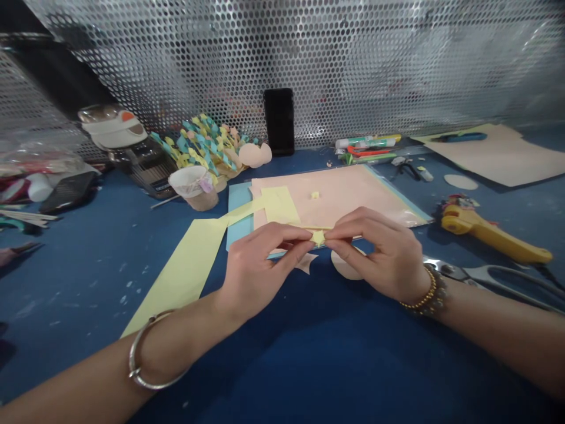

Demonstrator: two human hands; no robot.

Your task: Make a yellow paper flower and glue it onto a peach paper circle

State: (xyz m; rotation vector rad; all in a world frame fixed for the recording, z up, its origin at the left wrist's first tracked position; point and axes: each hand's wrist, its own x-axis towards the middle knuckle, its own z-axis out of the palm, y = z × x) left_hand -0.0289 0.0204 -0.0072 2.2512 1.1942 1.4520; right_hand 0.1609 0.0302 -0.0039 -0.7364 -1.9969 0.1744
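Where hands [256,265] [386,253] pinch, star [318,238] edges show

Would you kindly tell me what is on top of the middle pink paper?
On the pink paper lie a yellow sheet and a tiny yellow piece. What lies behind the left hand and right hand there is hidden.

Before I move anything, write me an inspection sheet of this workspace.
Surface: blue tabletop, marked with pale specks.
Job's things: small yellow paper star in hand; yellow paper sheet lying to the left.
Clutter: scissors and what looks like a yellow glue gun on the right; white-lidded bottle and cup on the left.
Hands: left hand and right hand pinch the star between their fingers.
Cables: dark cord by the glue gun's handle end.
Surroundings: perforated metal panel behind; black phone standing before it.
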